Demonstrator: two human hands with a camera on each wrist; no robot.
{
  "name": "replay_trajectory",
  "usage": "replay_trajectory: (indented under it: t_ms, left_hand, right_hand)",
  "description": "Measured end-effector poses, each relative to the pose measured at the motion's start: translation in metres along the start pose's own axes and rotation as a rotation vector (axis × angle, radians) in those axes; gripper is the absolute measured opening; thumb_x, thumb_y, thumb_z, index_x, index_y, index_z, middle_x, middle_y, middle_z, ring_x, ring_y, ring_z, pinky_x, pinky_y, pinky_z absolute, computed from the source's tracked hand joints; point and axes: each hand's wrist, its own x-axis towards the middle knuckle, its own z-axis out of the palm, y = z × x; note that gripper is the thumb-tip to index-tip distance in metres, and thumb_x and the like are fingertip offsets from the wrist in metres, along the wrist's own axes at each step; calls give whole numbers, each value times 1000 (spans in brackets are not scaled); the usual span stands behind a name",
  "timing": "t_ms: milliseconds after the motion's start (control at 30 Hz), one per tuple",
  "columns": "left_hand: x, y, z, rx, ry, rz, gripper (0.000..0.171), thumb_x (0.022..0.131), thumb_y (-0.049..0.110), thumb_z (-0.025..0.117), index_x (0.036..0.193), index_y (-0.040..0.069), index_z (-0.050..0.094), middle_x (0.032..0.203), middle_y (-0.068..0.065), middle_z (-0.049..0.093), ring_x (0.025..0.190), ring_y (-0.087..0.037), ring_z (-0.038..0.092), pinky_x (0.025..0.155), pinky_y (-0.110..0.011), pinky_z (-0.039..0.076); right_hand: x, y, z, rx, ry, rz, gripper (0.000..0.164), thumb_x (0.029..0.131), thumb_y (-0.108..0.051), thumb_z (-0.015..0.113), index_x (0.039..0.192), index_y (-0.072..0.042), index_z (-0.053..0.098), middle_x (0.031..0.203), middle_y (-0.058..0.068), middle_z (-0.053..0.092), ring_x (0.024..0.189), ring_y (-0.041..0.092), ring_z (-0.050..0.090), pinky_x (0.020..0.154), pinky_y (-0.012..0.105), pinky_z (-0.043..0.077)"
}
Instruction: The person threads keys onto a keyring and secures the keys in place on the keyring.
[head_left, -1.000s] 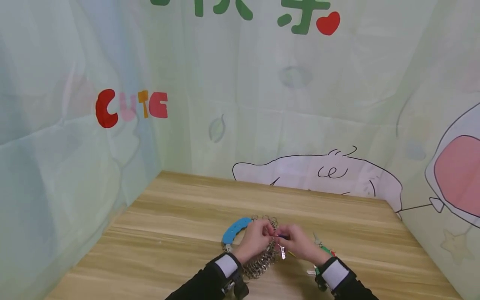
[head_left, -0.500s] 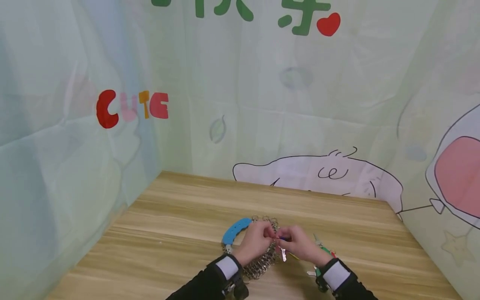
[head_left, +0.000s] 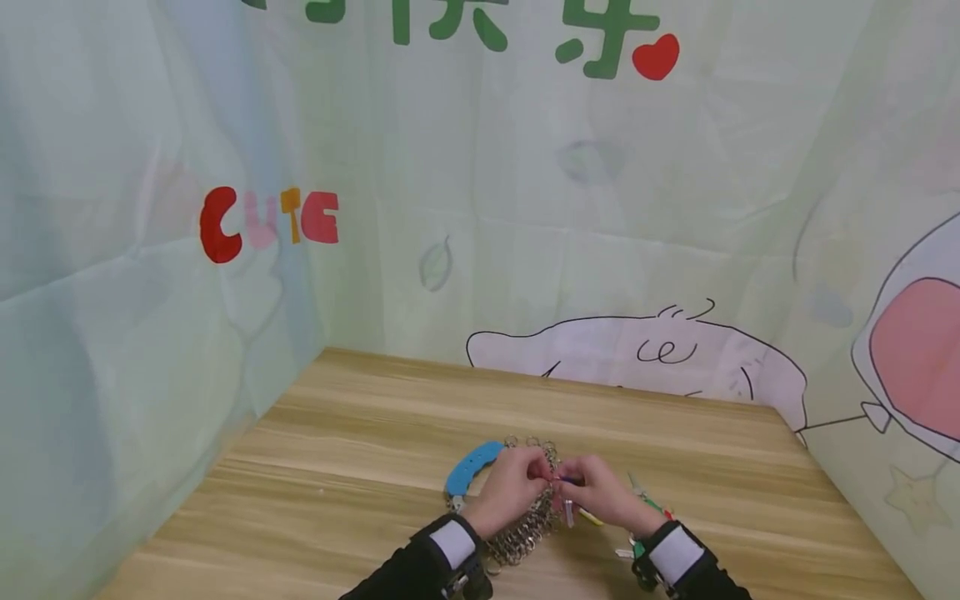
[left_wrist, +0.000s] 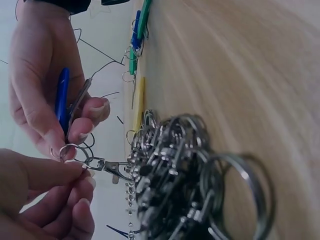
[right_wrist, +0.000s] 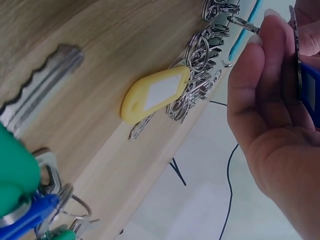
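Over the table [head_left: 337, 442], the left hand [head_left: 508, 490] is pinching a small ring [left_wrist: 75, 152] between thumb and fingers. The right hand [head_left: 603, 496] is holding a blue tag [left_wrist: 61, 100] with its key [left_wrist: 80, 102], its fingers curling round them, and its fingertips are meeting the left ones at the ring. The two hands are working close together, with only a narrow gap showing between them. A metal clasp [left_wrist: 114, 168] is running from the ring toward a pile of metal rings and clasps [left_wrist: 172, 175]; whether it is hooking into the pile, I cannot tell.

That pile is lying on the table under and beside the left hand, and a curved blue strip [head_left: 471, 468] is lying on its left. A yellow tag [right_wrist: 156, 94] is resting against the pile's edge, near the right hand, with a key [right_wrist: 141, 126] showing beneath it. Farther right, green tags [right_wrist: 17, 167], a second blue tag [right_wrist: 31, 217] and more keys are lying by the right wrist. Behind the table, a printed cloth [head_left: 495, 183] is hanging.
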Motion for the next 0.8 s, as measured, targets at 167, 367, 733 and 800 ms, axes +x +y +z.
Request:
replay_trajectory:
  t_ms: [167,367,733,800]
  left_hand:
    - [-2,0,-1,-55,3,-46,13,75,-6,68,75,7,64,68,1,63,61,0,49,57,-16,44]
    - [-4,1,-3,-198,-33,-196,14,72,-7,68,80,1,62,69,-2,61,61,-7,52,53,-20,44]
    - [-1,-2,-3,-34,-36,-29,15,76,-7,64,82,6,63,67,2,59,59,0,48,55,-16,42]
    - [-1,-2,-3,-61,-37,-47,13,76,-6,65,83,5,63,66,1,59,57,0,48,53,-17,42]
  right_hand:
    - [-1,-1,1,-7,7,8,13,92,-6,56,93,5,64,81,27,68,60,5,61,56,34,55]
    - [-2,-3,2,-49,17,-23,10,91,-6,59,91,2,66,79,22,70,63,8,62,55,21,49]
    - [1,-1,2,3,-5,-36,11,91,-1,55,90,6,63,76,22,69,61,5,62,55,25,52]
    - [0,0,1,-15,-3,-32,10,90,-2,56,90,5,63,76,19,69,62,7,62,55,26,52]
